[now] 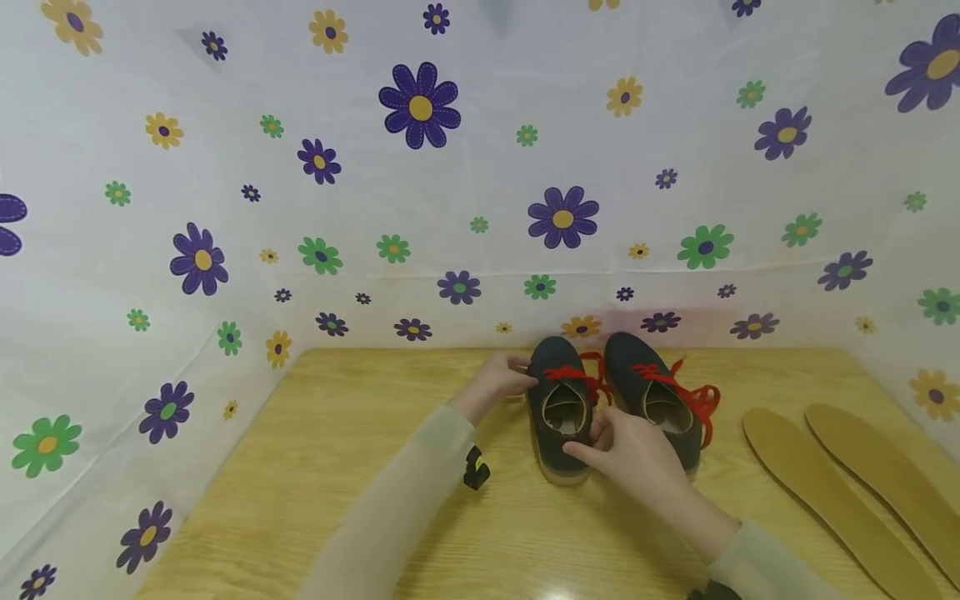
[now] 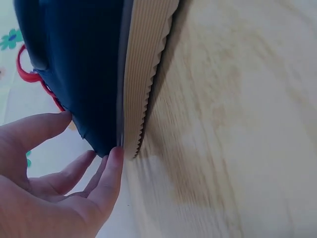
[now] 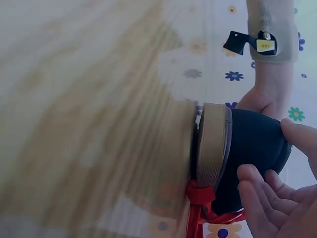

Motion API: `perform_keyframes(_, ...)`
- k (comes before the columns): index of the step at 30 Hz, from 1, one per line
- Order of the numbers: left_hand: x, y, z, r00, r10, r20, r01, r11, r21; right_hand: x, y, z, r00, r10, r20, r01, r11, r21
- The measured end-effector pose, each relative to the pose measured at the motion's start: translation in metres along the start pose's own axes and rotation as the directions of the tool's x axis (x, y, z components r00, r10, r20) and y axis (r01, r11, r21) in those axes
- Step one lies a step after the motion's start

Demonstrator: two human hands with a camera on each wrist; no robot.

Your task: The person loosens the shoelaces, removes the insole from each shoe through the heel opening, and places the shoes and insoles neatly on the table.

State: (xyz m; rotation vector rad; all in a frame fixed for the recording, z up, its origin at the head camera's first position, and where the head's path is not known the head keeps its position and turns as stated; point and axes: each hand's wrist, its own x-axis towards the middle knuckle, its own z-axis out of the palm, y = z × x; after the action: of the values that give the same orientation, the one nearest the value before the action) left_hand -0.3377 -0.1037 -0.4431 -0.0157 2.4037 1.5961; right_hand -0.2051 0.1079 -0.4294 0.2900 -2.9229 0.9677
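Two dark blue lace-up shoes with red laces and pale ridged soles stand side by side on the wooden table, toes toward the back. The left shoe (image 1: pixel 555 450) is between both hands. My left hand (image 1: pixel 497 383) holds its toe end from the left, with thumb (image 2: pixel 54 126) on the upper and a fingertip (image 2: pixel 116 154) by the sole edge. At its heel end, my right hand (image 1: pixel 637 454) grips from the right, thumb over the back and fingers along the inner side. The right shoe (image 1: pixel 633 367) is partly covered by the right hand.
A pair of tan insoles (image 1: pixel 817 492) lies on the right of the wooden table (image 1: pixel 360 417). Behind and around the table hangs a white flowered cloth (image 1: pixel 465 183), close to the shoe toes. Each forearm carries a black strap-on mount (image 1: pixel 476 468).
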Motion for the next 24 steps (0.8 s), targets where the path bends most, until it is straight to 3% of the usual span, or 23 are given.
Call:
perform_keyframes(3,-0.009,-0.002,-0.003,0.999,0.0,0.04,-0.001,1.0,0.01,-0.006,0.002,-0.002,0.999,-0.036,-0.001,0.036,0.998,-0.042)
perform_keyframes(9,-0.035,-0.007,-0.01,0.989,0.075,0.129,-0.082,0.995,0.052,-0.02,0.007,-0.008,0.994,-0.114,0.0,0.113,0.989,-0.098)
perform_keyframes(13,-0.06,-0.012,-0.017,0.97,0.119,0.212,-0.143,0.985,0.1,-0.032,0.012,-0.013,0.988,-0.153,0.024,0.155,0.978,-0.139)
perform_keyframes(17,-0.082,-0.02,-0.024,0.949,0.168,0.268,-0.223,0.956,0.189,-0.044,0.02,-0.019,0.983,-0.182,0.041,0.186,0.964,-0.188)
perform_keyframes(24,-0.109,-0.037,-0.04,0.928,0.196,0.316,-0.279,0.929,0.243,-0.056,0.042,-0.034,0.986,-0.141,0.09,0.16,0.953,-0.257)
